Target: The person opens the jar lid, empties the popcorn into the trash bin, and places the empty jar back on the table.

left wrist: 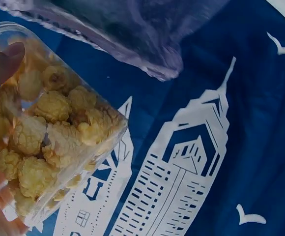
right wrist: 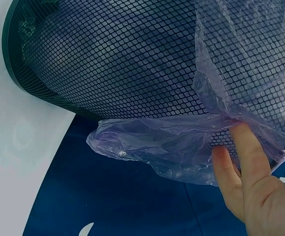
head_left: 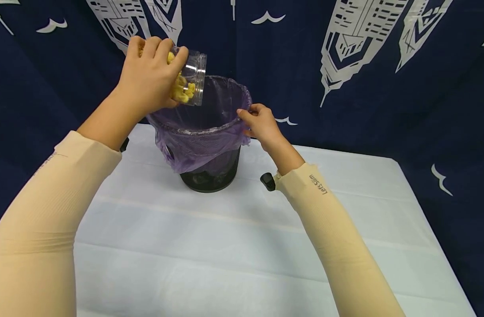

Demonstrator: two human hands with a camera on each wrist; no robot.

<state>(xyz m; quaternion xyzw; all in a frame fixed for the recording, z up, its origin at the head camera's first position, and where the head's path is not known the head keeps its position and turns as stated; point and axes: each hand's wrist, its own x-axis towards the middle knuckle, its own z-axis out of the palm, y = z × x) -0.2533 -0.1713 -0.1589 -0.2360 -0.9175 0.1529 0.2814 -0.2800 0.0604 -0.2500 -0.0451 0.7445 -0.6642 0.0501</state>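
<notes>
A clear plastic jar (head_left: 195, 75) of yellow popcorn (head_left: 182, 90) is gripped in my left hand (head_left: 148, 75). It lies tipped on its side, its ridged mouth facing right over the trash bin (head_left: 210, 180). The popcorn pieces (left wrist: 54, 132) fill much of the jar in the left wrist view. My right hand (head_left: 263, 125) holds the bin's right rim, with the thumb at the edge. In the right wrist view, fingers (right wrist: 250, 152) lie against the purple trash bag (right wrist: 157, 142) outside the black mesh wall (right wrist: 132, 64).
The purple bag (head_left: 194, 149) lines the bin and hangs folded over its rim. The bin stands at the back of a table with a white cloth (head_left: 210, 246). Behind it hangs a dark blue curtain (head_left: 281, 66) with white building and bird prints.
</notes>
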